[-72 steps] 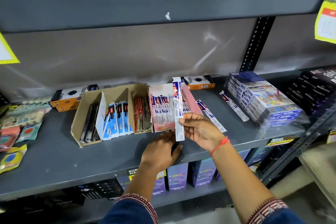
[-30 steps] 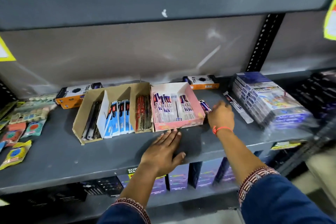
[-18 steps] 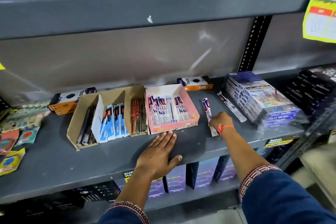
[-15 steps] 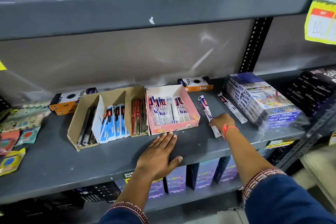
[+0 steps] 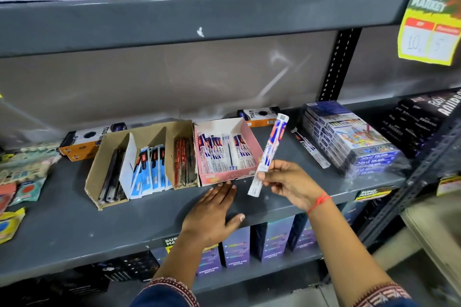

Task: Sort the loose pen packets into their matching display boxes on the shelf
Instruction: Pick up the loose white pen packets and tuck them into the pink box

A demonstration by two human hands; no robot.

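1. Snack pouches (image 5: 17, 177) lie loose at the far left of the grey shelf (image 5: 74, 227), apart from the pen stock and probably outside the task.
2. Brown cardboard display box (image 5: 139, 159), divided into compartments: dark pens at left, blue-and-white packets (image 5: 152, 169) in the middle, red packets (image 5: 183, 164) at right. Packets stand on end and lean back, presumably so their printed faces show to a shopper.
3. Pink display box (image 5: 228, 152), touching the brown box's right wall; it holds white packets with blue-and-red print, and a gap shows among them.
4. Left hand (image 5: 213, 214), fingers spread and flat on the shelf, holding nothing; fingertips reach the pink box's front wall, apparently bracing it against sliding.
5. Pen packet (image 5: 270, 154), white with blue-and-red print, raised clear of the shelf and tilted, upper end away from the viewer, just right of the pink box. Its print matches that box's contents, so that box is judged its destination.
6. Right hand (image 5: 290, 182), closed on the packet's lower part between thumb and fingertips, leaving most of its length free for sliding into the gap.
7. Second loose packet (image 5: 310, 149), of similar print, flat on the shelf beside the shrink-wrapped colour-pencil boxes (image 5: 349, 137); likely the next to sort.
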